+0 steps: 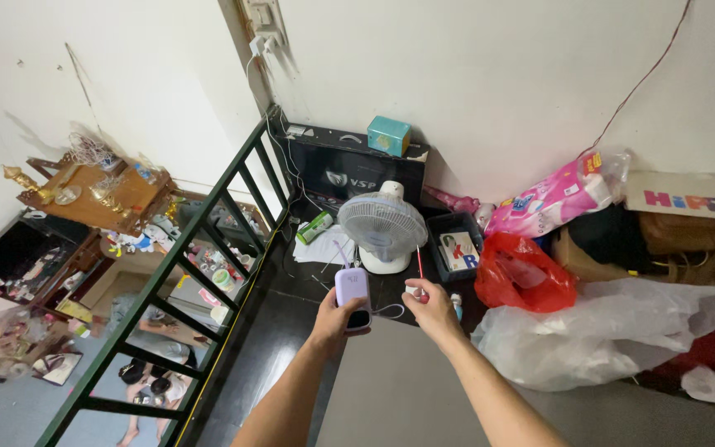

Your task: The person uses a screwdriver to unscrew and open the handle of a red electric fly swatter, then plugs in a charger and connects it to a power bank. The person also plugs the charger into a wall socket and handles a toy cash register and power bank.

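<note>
Landmark: white desk fan [383, 225] on the dark floor.
Left hand [338, 317]: grip clamped on a lilac power bank [352, 295], just before the fan.
Right hand [429, 305]: grip pinched on a thin red tool [419, 265], right of the fan.
Step judged: tool is readied beside the power bank.
Next move: fine aiming of the tip is required.

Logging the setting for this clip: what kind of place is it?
Probably a home's upper loft or landing used for storage: a dark railing overlooks a cluttered room below, with a small desk fan and bulging plastic bags on the floor.

- Illumination: even, bright indoor light; white wall [498, 91] well lit.
- Shadows: soft, short, beneath the shelf [93, 194].
- Distortion: wide-angle bending at frame edges; railing [184, 265] bowed.
- Focus: sharp centrally; lower floor slightly soft.
</note>
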